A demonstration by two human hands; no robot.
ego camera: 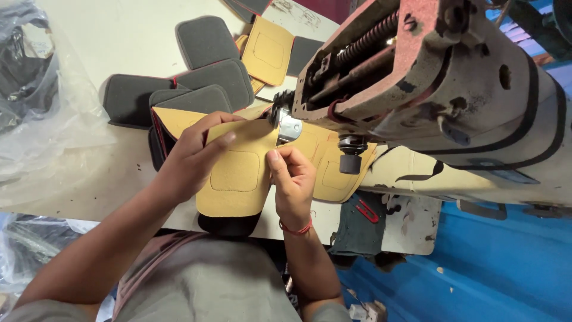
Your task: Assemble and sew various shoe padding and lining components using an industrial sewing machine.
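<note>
Hands (193,158) (292,179) pinching tan panel (235,179) edge, sewing machine (429,89) crowding right

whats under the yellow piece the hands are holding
A dark padded piece shows below the yellow piece, under the left hand and right hand. The rest is covered.
</note>
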